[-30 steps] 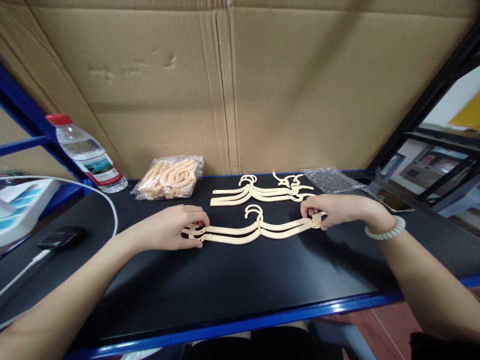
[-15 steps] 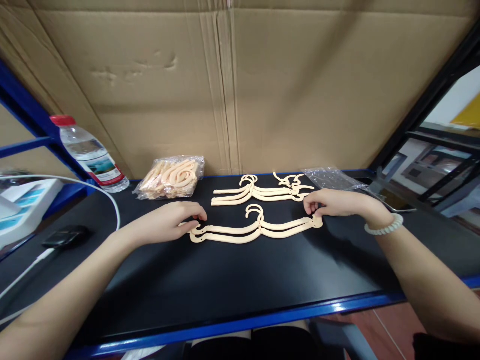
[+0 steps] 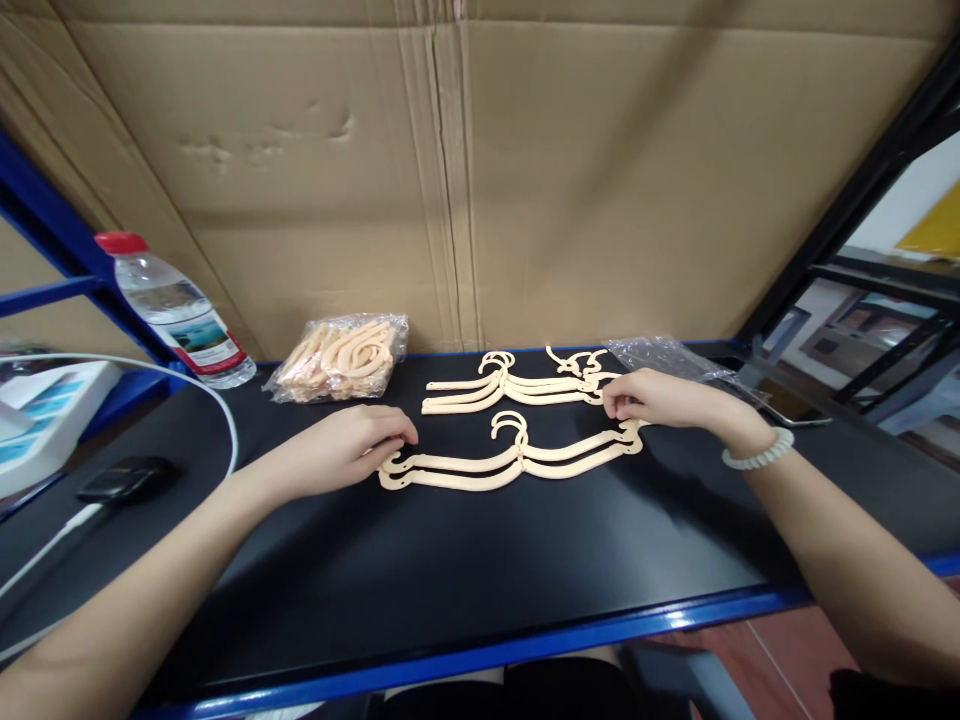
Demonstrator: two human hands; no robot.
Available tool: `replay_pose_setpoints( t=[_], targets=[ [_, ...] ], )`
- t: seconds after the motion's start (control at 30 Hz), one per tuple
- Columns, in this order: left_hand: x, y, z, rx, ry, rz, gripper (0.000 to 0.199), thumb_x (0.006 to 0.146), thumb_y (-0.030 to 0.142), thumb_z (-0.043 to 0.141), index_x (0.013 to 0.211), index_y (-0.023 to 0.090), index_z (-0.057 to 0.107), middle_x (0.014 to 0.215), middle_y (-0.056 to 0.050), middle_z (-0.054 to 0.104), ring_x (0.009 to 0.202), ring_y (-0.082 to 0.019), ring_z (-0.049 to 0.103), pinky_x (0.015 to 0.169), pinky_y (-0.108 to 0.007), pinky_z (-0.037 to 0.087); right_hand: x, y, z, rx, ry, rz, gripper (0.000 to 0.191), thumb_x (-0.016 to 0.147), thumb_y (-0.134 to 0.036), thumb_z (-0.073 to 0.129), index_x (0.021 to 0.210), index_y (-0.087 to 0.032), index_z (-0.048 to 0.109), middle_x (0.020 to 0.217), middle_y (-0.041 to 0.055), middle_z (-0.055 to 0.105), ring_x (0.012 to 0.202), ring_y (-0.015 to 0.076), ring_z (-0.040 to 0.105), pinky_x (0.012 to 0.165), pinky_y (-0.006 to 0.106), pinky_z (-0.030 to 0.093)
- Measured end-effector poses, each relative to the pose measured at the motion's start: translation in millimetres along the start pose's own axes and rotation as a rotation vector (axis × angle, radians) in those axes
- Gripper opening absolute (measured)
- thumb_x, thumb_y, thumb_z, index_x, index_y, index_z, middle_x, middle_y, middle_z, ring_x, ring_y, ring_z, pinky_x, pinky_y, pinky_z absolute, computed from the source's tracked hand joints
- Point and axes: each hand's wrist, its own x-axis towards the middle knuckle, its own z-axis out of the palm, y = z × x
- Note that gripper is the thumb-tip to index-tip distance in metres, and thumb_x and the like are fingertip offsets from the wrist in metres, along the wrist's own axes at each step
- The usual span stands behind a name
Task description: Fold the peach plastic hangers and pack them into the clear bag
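Observation:
Two cream clothes hangers (image 3: pixel 465 482) lie one before the other on the black tabletop, hooks pointing away from me. My left hand (image 3: pixel 360 448) is at their left end, fingers curled down around the rear hanger's curved tip, which they partly hide. Behind and above the pair's right tip hovers my right hand (image 3: pixel 660 402), its fingers bent together close to the right end of a second hanger group (image 3: pixel 544 388). Whatever its fingertips hold is hidden. That group's left arms end straight. Small curved cream pieces (image 3: pixel 574 362) lie just behind it.
At the back left sits a clear bag of cream hanger parts (image 3: pixel 341 355), beside a red-capped water bottle (image 3: pixel 184 315). An opened plastic bag (image 3: pixel 660 358) and a phone (image 3: pixel 787 410) are at the back right. A black charger (image 3: pixel 127 480) with white cable lies left. Cardboard (image 3: pixel 585 180) walls the back.
My right hand has come off the right tip of the front hangers and moved slightly back and left. My left hand stays at the left end, nearly still.

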Motion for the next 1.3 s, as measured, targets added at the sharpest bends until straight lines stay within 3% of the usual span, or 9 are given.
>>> replay_pose_setpoints(
  t=[0.2,0.4,0.6,0.83,1.0,1.13,1.3],
  targets=[
    [-1.1,-1.1,-2.9,0.005,-0.004,-0.010,0.032,0.092,0.029,0.035,0.100,0.020,0.065,0.100,-0.007,0.069,0.090,-0.021,0.063,0.081,-0.030,0.049,-4.8,-0.5,-7.1,-0.011,0.007,0.014,0.019,0.077,-0.011,0.047,0.079,-0.017,0.064,0.075,0.0037,0.066,0.068,0.0170,0.057,0.065,0.028,0.041],
    [-5.6,-20.6,-6.5,0.002,-0.035,-0.075,0.027,0.087,0.028,0.043,0.101,0.022,0.065,0.102,-0.005,0.070,0.092,-0.023,0.065,0.080,-0.029,0.050,-9.0,6.1,-7.6,0.033,-0.079,0.034,0.022,0.071,-0.015,0.058,0.091,-0.017,0.066,0.089,0.0060,0.067,0.081,0.0201,0.061,0.071,0.029,0.045],
    [-8.5,-32.9,-6.0,0.013,-0.113,-0.116,0.027,0.081,0.034,0.052,0.102,0.021,0.065,0.101,-0.007,0.068,0.092,-0.024,0.063,0.079,-0.031,0.050,-8.0,15.6,-1.3,0.038,-0.137,0.112,0.016,0.068,-0.012,0.055,0.080,-0.018,0.064,0.077,0.0025,0.064,0.069,0.0163,0.056,0.062,0.026,0.040],
    [-9.4,-27.6,-10.1,-0.009,-0.160,-0.138,0.025,0.080,0.034,0.052,0.095,0.020,0.065,0.088,-0.006,0.068,0.077,-0.021,0.063,0.067,-0.029,0.049,-9.4,20.9,0.3,0.067,-0.182,0.171,0.018,0.064,-0.009,0.052,0.076,-0.019,0.062,0.064,-0.0008,0.058,0.057,0.0140,0.051,0.055,0.025,0.037],
    [-13.4,-19.7,-15.0,-0.009,-0.175,-0.128,0.028,0.070,0.022,0.052,0.095,0.019,0.065,0.088,-0.005,0.066,0.080,-0.020,0.062,0.072,-0.028,0.049,-10.4,23.9,1.1,0.117,-0.203,0.166,0.022,0.060,-0.007,0.052,0.077,-0.018,0.060,0.071,0.0018,0.063,0.066,0.0174,0.057,0.061,0.027,0.043],
    [-15.9,-16.7,-15.3,0.002,-0.177,-0.144,0.036,0.065,0.025,0.059,0.100,0.021,0.064,0.092,-0.004,0.064,0.080,-0.020,0.061,0.071,-0.027,0.048,-10.6,25.1,2.0,0.114,-0.194,0.153,0.020,0.060,-0.008,0.054,0.077,-0.019,0.059,0.073,0.0024,0.063,0.070,0.0192,0.058,0.063,0.028,0.044],
    [-15.0,-19.2,-13.8,0.030,-0.194,-0.111,0.017,0.071,0.026,0.058,0.087,0.021,0.064,0.089,-0.004,0.063,0.080,-0.019,0.059,0.071,-0.027,0.046,-11.1,24.3,1.9,0.112,-0.210,0.187,0.019,0.059,-0.009,0.054,0.075,-0.020,0.057,0.071,0.0014,0.061,0.068,0.0186,0.058,0.061,0.028,0.042]
  ],
)
